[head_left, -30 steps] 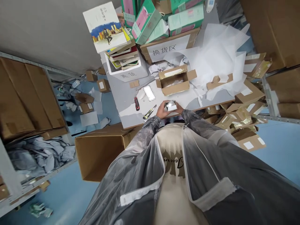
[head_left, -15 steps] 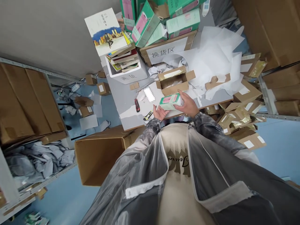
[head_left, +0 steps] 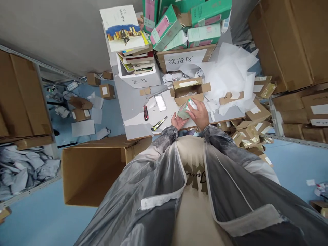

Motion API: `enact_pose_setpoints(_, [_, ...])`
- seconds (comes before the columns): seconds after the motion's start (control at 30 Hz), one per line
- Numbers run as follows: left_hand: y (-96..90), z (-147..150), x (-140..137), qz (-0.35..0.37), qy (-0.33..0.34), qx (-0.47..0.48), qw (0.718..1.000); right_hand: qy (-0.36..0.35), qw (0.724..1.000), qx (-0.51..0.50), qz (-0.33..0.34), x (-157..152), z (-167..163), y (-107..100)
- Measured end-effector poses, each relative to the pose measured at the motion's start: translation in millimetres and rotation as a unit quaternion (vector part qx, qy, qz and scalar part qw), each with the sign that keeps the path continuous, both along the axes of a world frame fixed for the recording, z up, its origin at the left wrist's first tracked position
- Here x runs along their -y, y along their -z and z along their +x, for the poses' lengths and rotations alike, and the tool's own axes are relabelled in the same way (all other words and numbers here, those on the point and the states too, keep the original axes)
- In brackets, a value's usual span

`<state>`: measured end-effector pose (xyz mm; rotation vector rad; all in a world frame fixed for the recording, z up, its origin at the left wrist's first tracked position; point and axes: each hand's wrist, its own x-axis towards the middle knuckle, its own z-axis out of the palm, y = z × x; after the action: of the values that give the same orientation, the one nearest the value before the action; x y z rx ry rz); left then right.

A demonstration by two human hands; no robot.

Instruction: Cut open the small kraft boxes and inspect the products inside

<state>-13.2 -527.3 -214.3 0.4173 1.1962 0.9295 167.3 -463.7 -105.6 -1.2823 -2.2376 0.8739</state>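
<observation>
My right hand [head_left: 199, 114] is wrapped round the upper right end of a small green-and-white product box [head_left: 182, 110], which is tilted. Palm up, my left hand [head_left: 178, 121] holds the same box from its lower left end. Behind the box stands an opened brown carton [head_left: 185, 99] with its flaps out and some white paper inside. To the left of my hands lie a yellow-and-black box cutter [head_left: 159, 123] and a red-and-black box cutter [head_left: 146, 112] on the table.
A white bin [head_left: 143, 80] of books and a labelled carton [head_left: 164, 61] of green boxes stand at the table's back. White foam wrap [head_left: 225, 65] covers its right side. A large open carton [head_left: 94, 171] is at lower left; flattened cartons [head_left: 253, 126] pile up at right.
The box has been turned in my hands: its pink-pictured face no longer shows, and a pale side does. My right hand has moved slightly, covering more of it. The view has shifted a little.
</observation>
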Motion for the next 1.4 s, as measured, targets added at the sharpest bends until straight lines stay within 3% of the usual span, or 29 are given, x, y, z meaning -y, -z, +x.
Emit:
enact_pose_setpoints(0.1, [5.9, 4.0, -1.1, -0.034, -0.06, 0.031, 0.997, 0.077, 0.997, -0.016, -0.02, -13.1, 10.1, 7.3])
enact_pose_setpoints(0.23, [7.2, 3.7, -1.2, -0.054, -0.083, 0.055, 0.994, 0.165, 0.984, -0.066, -0.021, -23.6, 21.5, 19.4])
enact_pose_setpoints(0.43, [17.0, -11.1, 2.6, 0.029, -0.076, 0.151, 0.985, 0.278, 0.945, -0.169, -0.031, -35.5, 48.5, 32.3])
enact_pose_setpoints(0.57, [27.6, -6.8, -2.5, 0.025, -0.104, 0.121, 0.987, 0.315, 0.919, -0.221, -0.09, -43.8, 58.1, 37.0])
enact_pose_setpoints(0.7, [24.7, -1.4, -7.6, 0.022, -0.161, 0.066, 0.985, 0.396, 0.841, -0.294, -0.221, -42.9, 54.4, 44.7])
enact_pose_setpoints(0.87, [2.9, -11.9, -7.3, 0.12, -0.124, -0.02, 0.985, 0.478, 0.737, -0.347, -0.328, -29.9, 53.0, 52.7])
enact_pose_setpoints(0.93, [-5.8, -17.7, -7.7, 0.139, -0.091, -0.052, 0.985, 0.498, 0.709, -0.348, -0.358, -23.6, 56.0, 54.3])
enact_pose_setpoints(1.0, [-11.2, -23.3, -9.2, 0.144, -0.057, -0.063, 0.986, 0.492, 0.705, -0.35, -0.372, -18.1, 60.1, 55.0])
enact_pose_setpoints(1.2, [-9.4, -42.6, -14.5, 0.114, 0.022, -0.058, 0.991, 0.439, 0.734, -0.36, -0.374, -12.0, 71.6, 51.3])
enact_pose_setpoints(1.4, [-7.9, -41.6, -4.9, 0.118, 0.064, -0.15, 0.979, 0.409, 0.76, -0.359, -0.354, -10.6, 75.7, 46.5])
